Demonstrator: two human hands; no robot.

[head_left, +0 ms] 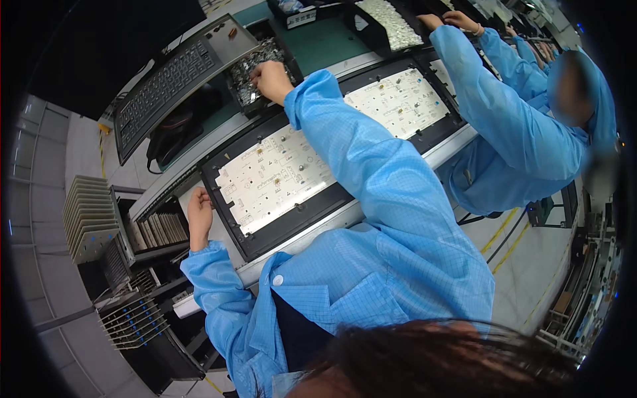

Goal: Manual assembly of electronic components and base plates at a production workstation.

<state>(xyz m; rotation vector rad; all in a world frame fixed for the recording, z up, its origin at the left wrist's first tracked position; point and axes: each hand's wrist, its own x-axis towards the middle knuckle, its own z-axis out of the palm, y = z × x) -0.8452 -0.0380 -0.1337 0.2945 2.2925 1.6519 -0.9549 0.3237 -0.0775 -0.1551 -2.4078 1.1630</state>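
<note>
My right hand (271,81) reaches over a black bin (292,64) of small dark and shiny parts (245,71). Its fingers are drawn together at the parts; whatever they grip is too small to name. Below it lies a white circuit board (285,189) with small components on it, set in a black carrier frame (269,243). Beside the carrier's left end is my left hand (200,211), fingers curled in with the tips close together. I cannot make out anything held there. My right sleeve covers the board's right end.
Further right along the rail sits another white board (401,103) in a carrier. A co-worker (517,132) in blue reaches toward a bin of white parts (388,23). A keyboard (166,83) and dark monitor (109,50) stand at far left. Racked boards (89,219) stand lower left.
</note>
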